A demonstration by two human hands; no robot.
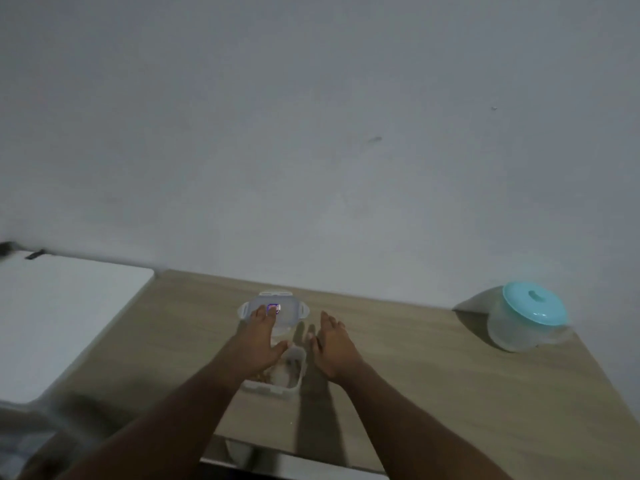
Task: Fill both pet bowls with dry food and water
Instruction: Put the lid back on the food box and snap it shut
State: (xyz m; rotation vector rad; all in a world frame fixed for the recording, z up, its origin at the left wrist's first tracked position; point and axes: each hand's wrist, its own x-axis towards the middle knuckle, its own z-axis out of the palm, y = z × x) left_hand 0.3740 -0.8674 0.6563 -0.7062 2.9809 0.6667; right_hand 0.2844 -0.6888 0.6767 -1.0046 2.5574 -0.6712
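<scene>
A clear plastic container [289, 375] holding brown dry food stands open on the wooden table [433, 375], between my two forearms. Just beyond it lies its clear clip-on lid [292, 308]. My left hand [258, 341] reaches over the container with straight fingers, its fingertips touching the lid. To the right of the container, my right hand [332, 341] hovers flat with straight fingers and holds nothing. No pet bowl is in sight.
At the table's far right stands a round translucent tub [519, 332] with a teal lid [535, 303]. A white surface [62, 320] adjoins the table on the left. A plain grey wall rises behind. The table's near edge runs below my forearms.
</scene>
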